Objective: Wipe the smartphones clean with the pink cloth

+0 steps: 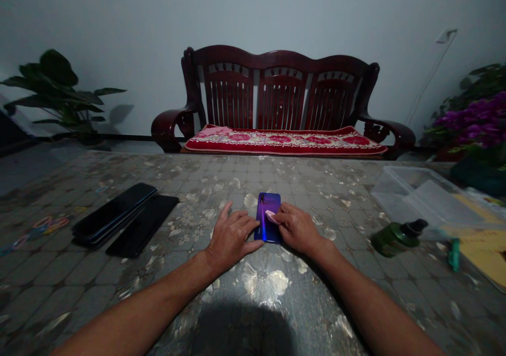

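A blue-purple smartphone (pixel 269 233) lies back side up on the patterned tablecloth, its camera block toward the far left corner. My left hand (pixel 234 236) holds it steady, fingertips against the left edge and thumb along the near edge. Bunched fingers of my right hand (pixel 297 227) pinch a small pale pink cloth (pixel 271 217) and press it on the phone's back. Part of the cloth is hidden under those fingers. To the left lie a stack of dark phones (pixel 114 213) and another black phone (pixel 144 227) beside it.
On the right are a green spray bottle (pixel 395 239) on its side, a clear plastic box (pixel 422 192), a small green object (pixel 454 255) and a yellow sheet (pixel 484 250). Coloured bands (pixel 49 225) lie far left. A wooden bench (pixel 280 97) stands behind the table (pixel 221 179).
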Demonstrator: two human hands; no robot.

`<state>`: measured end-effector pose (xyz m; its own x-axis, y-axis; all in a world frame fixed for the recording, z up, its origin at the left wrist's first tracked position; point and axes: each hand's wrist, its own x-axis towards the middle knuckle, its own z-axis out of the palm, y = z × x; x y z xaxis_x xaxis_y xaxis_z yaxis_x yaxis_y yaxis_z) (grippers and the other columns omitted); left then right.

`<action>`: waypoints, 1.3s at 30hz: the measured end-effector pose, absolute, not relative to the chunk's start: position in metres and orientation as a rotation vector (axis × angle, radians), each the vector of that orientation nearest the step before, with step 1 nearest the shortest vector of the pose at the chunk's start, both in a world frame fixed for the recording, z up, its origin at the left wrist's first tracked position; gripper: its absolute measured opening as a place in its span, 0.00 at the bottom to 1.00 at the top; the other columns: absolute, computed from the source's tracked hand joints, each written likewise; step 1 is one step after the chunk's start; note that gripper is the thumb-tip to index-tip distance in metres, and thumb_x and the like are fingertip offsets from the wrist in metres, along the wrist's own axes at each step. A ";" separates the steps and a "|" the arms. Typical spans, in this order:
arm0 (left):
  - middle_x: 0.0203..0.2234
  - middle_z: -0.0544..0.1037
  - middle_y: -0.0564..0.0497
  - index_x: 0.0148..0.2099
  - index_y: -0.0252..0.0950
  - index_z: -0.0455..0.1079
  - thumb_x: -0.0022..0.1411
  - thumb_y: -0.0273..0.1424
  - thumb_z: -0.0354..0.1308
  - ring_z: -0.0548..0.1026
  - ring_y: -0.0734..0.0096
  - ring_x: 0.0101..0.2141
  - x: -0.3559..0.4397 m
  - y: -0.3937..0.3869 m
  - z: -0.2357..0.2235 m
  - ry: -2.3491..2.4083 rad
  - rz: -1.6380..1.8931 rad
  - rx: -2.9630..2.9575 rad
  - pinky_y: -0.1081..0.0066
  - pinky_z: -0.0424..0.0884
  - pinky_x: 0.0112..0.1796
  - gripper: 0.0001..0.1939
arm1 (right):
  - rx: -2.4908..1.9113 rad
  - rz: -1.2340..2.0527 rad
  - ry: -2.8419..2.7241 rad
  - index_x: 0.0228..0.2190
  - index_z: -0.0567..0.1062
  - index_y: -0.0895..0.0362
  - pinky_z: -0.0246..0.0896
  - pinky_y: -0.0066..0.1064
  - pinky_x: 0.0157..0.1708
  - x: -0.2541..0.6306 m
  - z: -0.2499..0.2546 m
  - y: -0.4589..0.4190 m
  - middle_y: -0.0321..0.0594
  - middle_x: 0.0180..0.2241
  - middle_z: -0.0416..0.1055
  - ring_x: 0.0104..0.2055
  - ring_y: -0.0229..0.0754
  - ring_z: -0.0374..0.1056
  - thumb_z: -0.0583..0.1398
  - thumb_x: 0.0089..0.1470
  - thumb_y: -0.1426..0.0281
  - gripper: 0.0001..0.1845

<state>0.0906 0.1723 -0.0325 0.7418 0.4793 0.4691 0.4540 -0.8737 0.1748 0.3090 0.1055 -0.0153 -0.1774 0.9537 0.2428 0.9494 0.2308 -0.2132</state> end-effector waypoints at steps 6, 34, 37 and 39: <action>0.39 0.84 0.48 0.47 0.40 0.78 0.59 0.39 0.69 0.79 0.52 0.46 0.090 0.172 -0.033 0.760 0.789 2.899 0.38 0.51 0.63 0.15 | -1.934 -0.039 -2.024 0.39 0.81 0.55 0.55 0.30 0.36 0.314 -0.020 0.118 0.41 0.36 0.71 0.37 0.40 0.66 0.54 0.67 0.71 0.14; 0.37 0.84 0.49 0.43 0.42 0.79 0.57 0.44 0.70 0.80 0.58 0.40 0.088 0.178 -0.033 0.815 0.780 2.861 0.41 0.49 0.64 0.16 | -1.623 0.060 -2.250 0.37 0.81 0.55 0.53 0.29 0.36 0.303 -0.014 0.107 0.39 0.33 0.70 0.34 0.39 0.65 0.56 0.64 0.72 0.13; 0.36 0.84 0.50 0.43 0.42 0.78 0.57 0.43 0.70 0.81 0.59 0.40 0.088 0.179 -0.032 0.832 0.764 2.828 0.41 0.47 0.65 0.15 | -1.782 0.030 -2.201 0.39 0.81 0.55 0.54 0.29 0.36 0.298 -0.013 0.114 0.41 0.34 0.71 0.35 0.40 0.65 0.55 0.66 0.71 0.14; 0.35 0.84 0.51 0.42 0.42 0.78 0.57 0.43 0.71 0.81 0.59 0.40 0.088 0.179 -0.032 0.845 0.759 2.815 0.40 0.46 0.65 0.15 | -1.821 0.019 -2.189 0.39 0.82 0.54 0.54 0.29 0.36 0.296 -0.013 0.116 0.41 0.35 0.71 0.36 0.41 0.65 0.55 0.66 0.71 0.14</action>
